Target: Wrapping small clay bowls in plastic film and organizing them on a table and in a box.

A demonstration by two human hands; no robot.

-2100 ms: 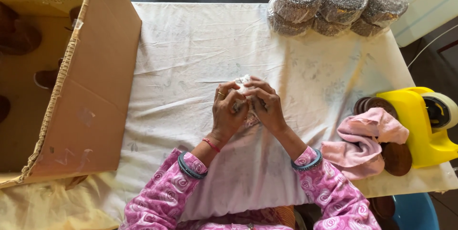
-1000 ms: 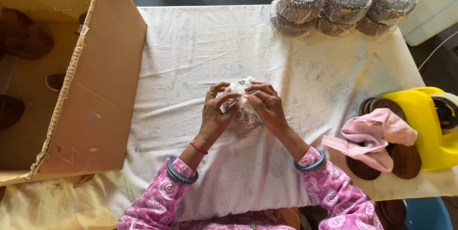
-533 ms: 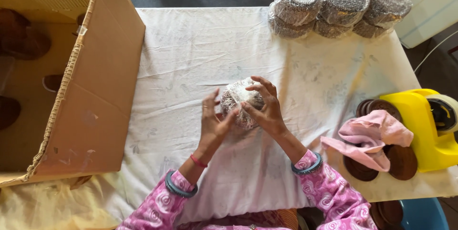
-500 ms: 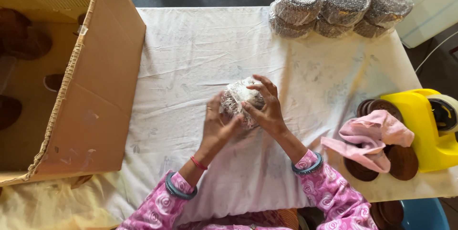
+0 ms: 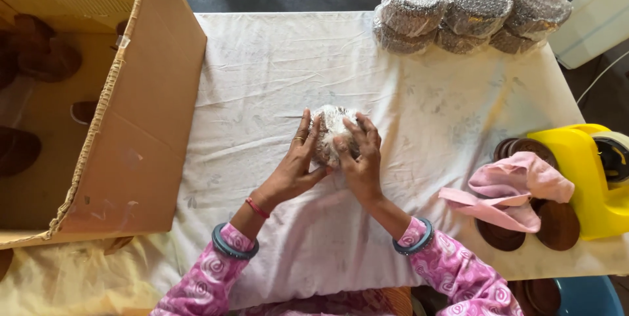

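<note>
On the white cloth (image 5: 262,93), wrapped bundle (image 5: 333,129) lowered, both hands (image 5: 331,158) now cupped closed around it

Crinkly clear plastic wrap covers the bundle (image 5: 334,134) on creased matt white cloth (image 5: 262,93); matt corrugated cardboard box (image 5: 131,126).

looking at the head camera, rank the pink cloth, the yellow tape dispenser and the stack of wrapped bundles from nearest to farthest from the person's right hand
Measured from the right hand, which rests on the small wrapped bundle:
1. Pink cloth, to its right, lying over the dark wooden discs.
2. Stack of wrapped bundles, at the table's far edge, up and to the right.
3. Yellow tape dispenser, at the table's right edge, beyond the cloth.
</note>
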